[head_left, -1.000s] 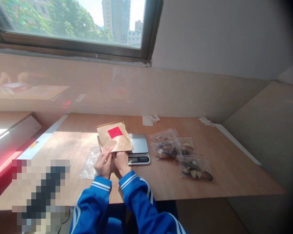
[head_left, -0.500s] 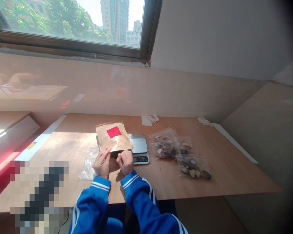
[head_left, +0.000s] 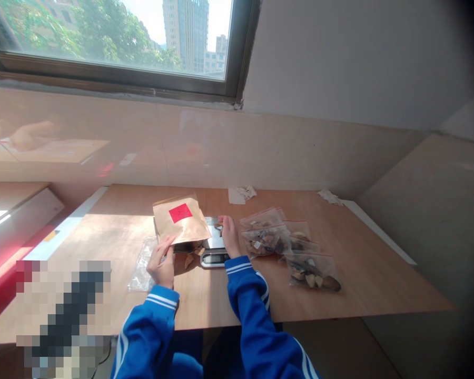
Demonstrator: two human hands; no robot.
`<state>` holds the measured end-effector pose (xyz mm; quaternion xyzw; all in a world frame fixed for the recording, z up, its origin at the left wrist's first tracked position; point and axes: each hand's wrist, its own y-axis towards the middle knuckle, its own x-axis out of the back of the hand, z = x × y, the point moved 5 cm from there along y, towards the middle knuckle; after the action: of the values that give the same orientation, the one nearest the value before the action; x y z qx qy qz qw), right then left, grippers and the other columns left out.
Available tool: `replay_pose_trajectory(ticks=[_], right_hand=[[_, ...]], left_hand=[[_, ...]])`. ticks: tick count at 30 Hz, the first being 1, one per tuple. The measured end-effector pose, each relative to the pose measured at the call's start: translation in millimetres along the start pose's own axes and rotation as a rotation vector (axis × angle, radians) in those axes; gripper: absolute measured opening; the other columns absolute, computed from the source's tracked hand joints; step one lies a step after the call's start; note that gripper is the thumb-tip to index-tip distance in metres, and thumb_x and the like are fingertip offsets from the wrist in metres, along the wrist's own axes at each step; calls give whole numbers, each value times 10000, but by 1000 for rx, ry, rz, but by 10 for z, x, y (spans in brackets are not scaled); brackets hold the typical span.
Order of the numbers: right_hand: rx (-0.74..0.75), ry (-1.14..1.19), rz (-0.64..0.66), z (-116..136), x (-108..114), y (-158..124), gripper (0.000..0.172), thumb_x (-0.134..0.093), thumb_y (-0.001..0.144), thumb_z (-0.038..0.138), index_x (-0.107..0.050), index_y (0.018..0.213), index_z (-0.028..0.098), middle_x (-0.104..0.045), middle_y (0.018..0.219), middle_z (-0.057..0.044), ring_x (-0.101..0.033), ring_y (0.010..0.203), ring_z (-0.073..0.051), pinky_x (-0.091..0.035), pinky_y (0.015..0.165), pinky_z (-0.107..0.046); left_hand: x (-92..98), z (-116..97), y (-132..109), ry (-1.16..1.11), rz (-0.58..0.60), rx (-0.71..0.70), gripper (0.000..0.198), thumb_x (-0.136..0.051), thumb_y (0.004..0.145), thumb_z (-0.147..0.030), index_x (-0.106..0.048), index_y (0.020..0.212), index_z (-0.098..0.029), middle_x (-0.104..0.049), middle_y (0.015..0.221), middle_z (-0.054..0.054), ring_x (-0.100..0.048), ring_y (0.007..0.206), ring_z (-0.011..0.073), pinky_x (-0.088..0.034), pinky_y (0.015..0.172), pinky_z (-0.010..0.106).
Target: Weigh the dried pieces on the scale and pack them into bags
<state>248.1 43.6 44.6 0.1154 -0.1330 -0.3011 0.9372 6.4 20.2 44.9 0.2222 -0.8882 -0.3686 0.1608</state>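
Observation:
A brown paper pouch (head_left: pixel 181 223) with a red label lies tilted, its far part resting on a small digital scale (head_left: pixel 215 247). My left hand (head_left: pixel 161 261) holds the pouch's near open edge, fingers curled on it. A few pale pieces (head_left: pixel 190 258) lie on the table just below the pouch mouth. My right hand (head_left: pixel 228 235) reaches over the scale's platform, fingertips pinched on a small dark piece at the platform's far side. Both arms wear blue sleeves with white stripes.
Several clear zip bags (head_left: pixel 290 247) of mixed dried pieces lie right of the scale. An empty clear plastic bag (head_left: pixel 142 266) lies left of my left hand. Crumpled paper scraps (head_left: pixel 243 193) sit near the wall. The wooden table (head_left: pixel 359 273) ends at my front.
My right hand left the pouch's edge and moved right and forward onto the scale. The pouch shifted slightly left, and a few pieces now lie below its mouth.

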Motion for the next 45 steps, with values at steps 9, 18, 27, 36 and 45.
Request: replay_pose_trajectory(ticks=[9, 18, 27, 36, 45], right_hand=[[166, -93, -96, 146, 143, -636, 298, -332, 934, 272, -611, 970, 172, -638, 988, -81, -568, 964, -184, -431, 872, -334], [402, -437, 197, 374, -342, -1170, 460, -499, 790, 87, -549, 1221, 239, -517, 1243, -83, -478, 1105, -235, -415, 930, -388], [428, -326, 259, 417, -267, -1143, 295, -490, 865, 117, -654, 1048, 279, -635, 1041, -29, -557, 949, -191, -469, 827, -327], [276, -160, -151, 211, 327, -859, 270, -436, 922, 243, -640, 1092, 194, -611, 984, -97, -570, 935, -197, -479, 848, -344], [206, -422, -116, 41, 290, -356, 361, -353, 898, 219, -663, 1080, 179, -574, 1051, -115, -516, 964, -226, -425, 848, -379]], left_hand=[[5, -25, 14, -14, 2, 5, 188, -590, 798, -169, -704, 945, -197, -699, 950, 60, -649, 960, 201, -499, 920, 383], [21, -20, 19, 4, -19, 65, 167, -571, 815, -217, -688, 927, -180, -691, 945, 65, -643, 958, 197, -502, 898, 372], [35, -14, 23, -4, -20, 68, 159, -572, 809, -210, -694, 907, -182, -694, 923, 60, -645, 941, 199, -503, 887, 375], [47, 4, 21, -9, -33, 78, 160, -571, 802, -187, -696, 902, -188, -690, 927, 52, -635, 939, 191, -485, 906, 374], [45, 42, 13, -12, -40, 108, 160, -562, 804, -206, -692, 893, -179, -686, 929, 55, -633, 938, 185, -489, 896, 362]])
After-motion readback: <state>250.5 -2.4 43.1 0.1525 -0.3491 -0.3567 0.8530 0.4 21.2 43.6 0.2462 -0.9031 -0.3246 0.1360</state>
